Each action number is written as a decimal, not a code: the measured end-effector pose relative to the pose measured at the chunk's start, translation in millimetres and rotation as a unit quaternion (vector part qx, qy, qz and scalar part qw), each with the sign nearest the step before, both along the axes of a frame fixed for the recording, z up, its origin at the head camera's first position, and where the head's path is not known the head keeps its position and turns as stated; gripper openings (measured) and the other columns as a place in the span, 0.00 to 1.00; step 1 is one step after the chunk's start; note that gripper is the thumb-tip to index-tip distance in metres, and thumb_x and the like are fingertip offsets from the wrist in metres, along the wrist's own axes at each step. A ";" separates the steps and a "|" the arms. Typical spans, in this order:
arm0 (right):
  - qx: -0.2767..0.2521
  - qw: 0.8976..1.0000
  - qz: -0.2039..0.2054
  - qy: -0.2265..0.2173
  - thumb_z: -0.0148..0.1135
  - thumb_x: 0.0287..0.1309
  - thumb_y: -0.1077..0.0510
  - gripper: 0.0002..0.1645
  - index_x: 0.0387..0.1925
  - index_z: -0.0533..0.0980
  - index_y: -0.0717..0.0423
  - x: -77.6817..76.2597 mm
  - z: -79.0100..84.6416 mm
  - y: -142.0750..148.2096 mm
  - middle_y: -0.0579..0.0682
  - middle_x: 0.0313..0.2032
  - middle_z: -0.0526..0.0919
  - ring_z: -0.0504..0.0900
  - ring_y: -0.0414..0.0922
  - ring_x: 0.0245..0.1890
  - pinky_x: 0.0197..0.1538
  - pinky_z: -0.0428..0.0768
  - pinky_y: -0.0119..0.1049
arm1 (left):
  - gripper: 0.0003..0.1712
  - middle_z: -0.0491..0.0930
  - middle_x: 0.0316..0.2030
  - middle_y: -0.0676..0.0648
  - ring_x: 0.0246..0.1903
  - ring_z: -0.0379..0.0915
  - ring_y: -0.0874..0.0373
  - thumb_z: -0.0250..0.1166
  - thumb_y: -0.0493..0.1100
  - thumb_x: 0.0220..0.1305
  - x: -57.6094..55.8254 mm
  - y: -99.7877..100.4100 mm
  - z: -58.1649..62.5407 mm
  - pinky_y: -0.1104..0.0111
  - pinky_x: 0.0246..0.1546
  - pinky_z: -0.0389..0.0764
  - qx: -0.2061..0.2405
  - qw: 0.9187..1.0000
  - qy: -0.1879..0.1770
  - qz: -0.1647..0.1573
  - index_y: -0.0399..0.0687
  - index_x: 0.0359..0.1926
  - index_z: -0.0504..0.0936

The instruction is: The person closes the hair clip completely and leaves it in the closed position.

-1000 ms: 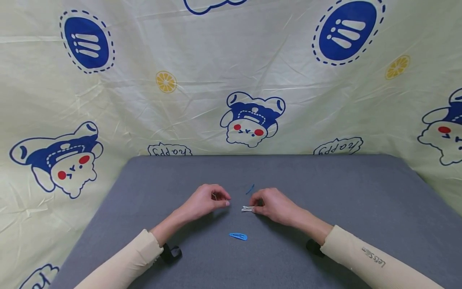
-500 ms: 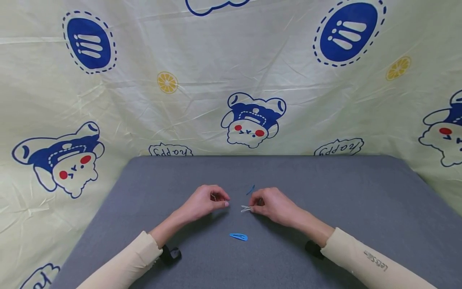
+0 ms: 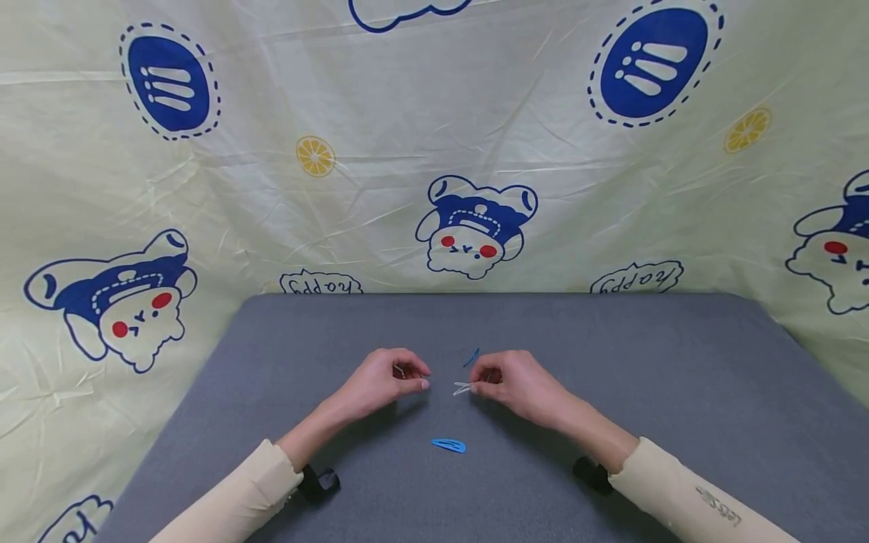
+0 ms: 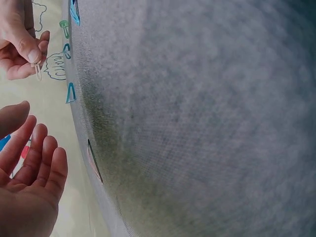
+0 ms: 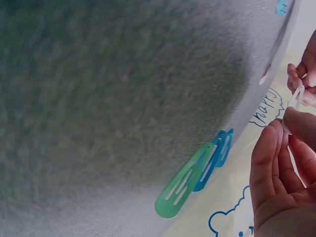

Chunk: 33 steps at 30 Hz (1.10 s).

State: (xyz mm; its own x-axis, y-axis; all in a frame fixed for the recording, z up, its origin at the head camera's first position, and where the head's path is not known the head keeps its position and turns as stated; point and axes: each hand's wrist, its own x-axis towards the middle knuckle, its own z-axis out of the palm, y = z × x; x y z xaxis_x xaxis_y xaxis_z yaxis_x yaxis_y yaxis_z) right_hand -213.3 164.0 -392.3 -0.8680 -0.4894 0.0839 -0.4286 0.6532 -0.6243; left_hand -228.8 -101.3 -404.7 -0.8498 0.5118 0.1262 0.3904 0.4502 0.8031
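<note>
In the head view my right hand (image 3: 517, 383) pinches a small white hair clip (image 3: 462, 388) between thumb and fingertips above the grey table. The clip's narrow parts point left and look spread apart. My left hand (image 3: 387, 381) hovers a short way to the left, apart from the clip. In the left wrist view its fingers (image 4: 43, 160) are loosely bent, the thumb stands off, and nothing shows between them. A light blue snap hair clip (image 3: 449, 446) lies nearer the person, and a darker blue clip (image 3: 471, 357) lies just beyond the right hand.
A green snap clip (image 5: 182, 183) lies beside blue clips (image 5: 208, 168) in the right wrist view, not visible from the head. A pinkish clip (image 4: 94, 161) lies near the left hand. Behind the grey table (image 3: 611, 332) hangs a printed cloth (image 3: 366, 226).
The parts of the white clip in my right hand have spread into a thinner, crossed-looking shape. My left hand has drifted very slightly left; the clips on the table have stayed put.
</note>
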 end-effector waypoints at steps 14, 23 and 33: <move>-0.050 0.998 -0.031 0.013 0.67 0.61 0.61 0.04 0.37 0.83 0.50 17.0 11.4 0.5 0.42 0.33 0.82 0.78 0.40 0.33 0.38 0.79 0.35 | 0.09 0.80 0.34 0.56 0.36 0.75 0.59 0.70 0.41 0.61 14.2 -1.9 11.6 0.64 0.40 0.77 0.025 0.999 0.013 0.019 0.46 0.42 0.86; -0.075 0.996 -0.047 0.007 0.68 0.60 0.61 0.05 0.38 0.82 0.50 28.2 18.1 -0.8 0.45 0.35 0.83 0.78 0.41 0.33 0.39 0.79 0.35 | 0.09 0.80 0.35 0.57 0.36 0.75 0.60 0.71 0.43 0.60 23.8 -3.6 12.7 0.64 0.42 0.77 0.031 0.999 0.023 0.030 0.51 0.42 0.86; -0.079 0.994 -0.069 0.027 0.69 0.60 0.57 0.04 0.37 0.82 0.45 42.0 27.5 -0.5 0.39 0.34 0.81 0.78 0.39 0.33 0.38 0.79 0.35 | 0.10 0.80 0.36 0.59 0.36 0.75 0.62 0.72 0.42 0.59 39.1 -2.5 23.8 0.59 0.43 0.77 0.049 0.997 0.036 0.043 0.61 0.40 0.85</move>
State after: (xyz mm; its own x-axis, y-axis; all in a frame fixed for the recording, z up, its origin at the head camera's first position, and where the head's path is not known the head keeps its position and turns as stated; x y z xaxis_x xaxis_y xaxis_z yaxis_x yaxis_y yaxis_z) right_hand -171.4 163.5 -364.7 -0.9180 -0.3437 0.1980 -0.3775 0.6038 -0.7020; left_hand -189.7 -103.8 -380.9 -0.8768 0.4205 0.2334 0.4118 0.4056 0.8160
